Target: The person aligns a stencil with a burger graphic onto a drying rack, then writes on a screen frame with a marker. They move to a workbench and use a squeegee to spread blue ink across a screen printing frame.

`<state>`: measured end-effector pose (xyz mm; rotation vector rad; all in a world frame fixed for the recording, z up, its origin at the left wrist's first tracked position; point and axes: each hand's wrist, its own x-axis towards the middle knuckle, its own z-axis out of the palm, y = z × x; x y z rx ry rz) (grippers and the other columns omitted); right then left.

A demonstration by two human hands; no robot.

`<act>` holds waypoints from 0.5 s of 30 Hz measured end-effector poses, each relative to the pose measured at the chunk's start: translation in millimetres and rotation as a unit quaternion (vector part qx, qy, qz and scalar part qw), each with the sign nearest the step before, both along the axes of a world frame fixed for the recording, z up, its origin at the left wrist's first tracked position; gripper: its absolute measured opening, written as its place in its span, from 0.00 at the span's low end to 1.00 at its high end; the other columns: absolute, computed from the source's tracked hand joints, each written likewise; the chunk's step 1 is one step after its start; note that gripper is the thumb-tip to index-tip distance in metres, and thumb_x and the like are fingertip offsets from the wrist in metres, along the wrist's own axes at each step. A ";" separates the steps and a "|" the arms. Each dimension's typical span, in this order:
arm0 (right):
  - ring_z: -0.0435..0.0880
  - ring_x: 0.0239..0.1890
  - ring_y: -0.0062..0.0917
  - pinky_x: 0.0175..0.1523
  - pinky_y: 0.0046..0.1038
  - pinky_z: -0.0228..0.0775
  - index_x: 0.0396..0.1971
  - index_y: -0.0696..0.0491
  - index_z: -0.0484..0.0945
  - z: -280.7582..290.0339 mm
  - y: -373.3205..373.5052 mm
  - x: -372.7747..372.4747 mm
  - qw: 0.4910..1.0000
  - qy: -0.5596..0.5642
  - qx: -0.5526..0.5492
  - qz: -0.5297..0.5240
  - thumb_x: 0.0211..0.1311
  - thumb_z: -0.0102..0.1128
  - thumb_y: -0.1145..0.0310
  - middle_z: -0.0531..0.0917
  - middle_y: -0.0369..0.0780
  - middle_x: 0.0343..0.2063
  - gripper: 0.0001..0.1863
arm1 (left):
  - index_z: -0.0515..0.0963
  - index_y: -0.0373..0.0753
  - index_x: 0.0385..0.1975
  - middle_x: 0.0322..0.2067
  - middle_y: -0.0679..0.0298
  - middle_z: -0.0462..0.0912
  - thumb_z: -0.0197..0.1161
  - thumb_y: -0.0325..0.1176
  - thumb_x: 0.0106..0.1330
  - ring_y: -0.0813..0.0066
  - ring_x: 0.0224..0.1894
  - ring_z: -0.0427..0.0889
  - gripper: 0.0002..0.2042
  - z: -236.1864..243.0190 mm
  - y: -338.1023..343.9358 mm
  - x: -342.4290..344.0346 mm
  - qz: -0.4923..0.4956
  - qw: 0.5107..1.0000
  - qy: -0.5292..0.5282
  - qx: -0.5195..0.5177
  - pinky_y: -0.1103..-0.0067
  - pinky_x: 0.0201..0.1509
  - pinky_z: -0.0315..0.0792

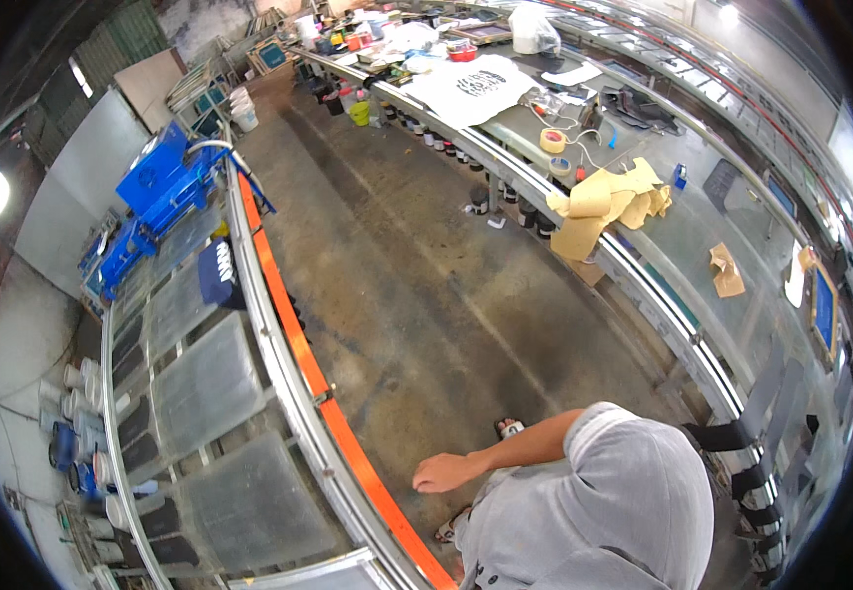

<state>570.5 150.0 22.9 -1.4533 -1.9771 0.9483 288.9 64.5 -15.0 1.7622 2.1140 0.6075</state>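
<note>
My right hand [440,473] hangs at the end of a bare forearm, below a short grey sleeve. Its fingers are curled in, and nothing shows in them. The hand is over the floor, apart from the nearest thing, an orange strip [365,475] along the metal rail of the left-hand printing table. Flat grey printing boards [254,501] lie in a row beyond that rail. Of my left hand nothing can be seen. Two sandalled feet, one sandal [510,427] farther out, show beside my grey shirt.
A blue machine [158,169] stands on the left table. To the right runs a long table rail [643,288] with crumpled brown paper [595,206], tape rolls [552,141] and a printed white cloth [470,90] beside it. Concrete floor [426,295] lies between. Buckets [242,110] stand far off.
</note>
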 end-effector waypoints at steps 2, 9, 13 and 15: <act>0.82 0.43 0.43 0.48 0.43 0.73 0.36 0.52 0.80 -11.5 -14.4 64.7 0.995 0.017 -0.028 -0.095 0.65 0.48 0.58 0.83 0.46 0.36 0.15 | 0.66 0.33 0.63 0.62 0.48 0.66 0.58 0.47 0.69 0.51 0.62 0.66 0.30 -1.4 -2.7 36.8 -0.041 0.998 0.004 -0.040 0.56 0.63 0.63; 0.82 0.40 0.47 0.45 0.46 0.75 0.34 0.49 0.82 -26.0 -7.7 194.7 0.959 -0.121 -0.134 -0.216 0.60 0.50 0.59 0.84 0.46 0.34 0.14 | 0.66 0.35 0.64 0.65 0.52 0.62 0.55 0.45 0.69 0.52 0.65 0.63 0.28 12.0 -88.5 73.1 0.049 0.980 -0.002 -0.194 0.48 0.61 0.62; 0.85 0.33 0.40 0.41 0.36 0.76 0.30 0.54 0.83 -75.9 -15.4 186.0 0.981 -0.044 -0.056 -0.182 0.58 0.55 0.69 0.85 0.45 0.28 0.08 | 0.66 0.36 0.65 0.66 0.54 0.60 0.54 0.44 0.70 0.53 0.67 0.60 0.27 20.0 -179.5 114.7 0.156 0.958 -0.053 -0.236 0.44 0.60 0.61; 0.86 0.31 0.36 0.40 0.32 0.76 0.31 0.56 0.83 -78.5 -16.1 180.4 0.987 -0.024 -0.104 -0.121 0.59 0.55 0.70 0.85 0.44 0.26 0.08 | 0.66 0.37 0.65 0.67 0.55 0.59 0.53 0.43 0.70 0.53 0.68 0.59 0.27 18.5 -220.6 147.8 0.187 0.950 -0.062 -0.241 0.42 0.59 0.61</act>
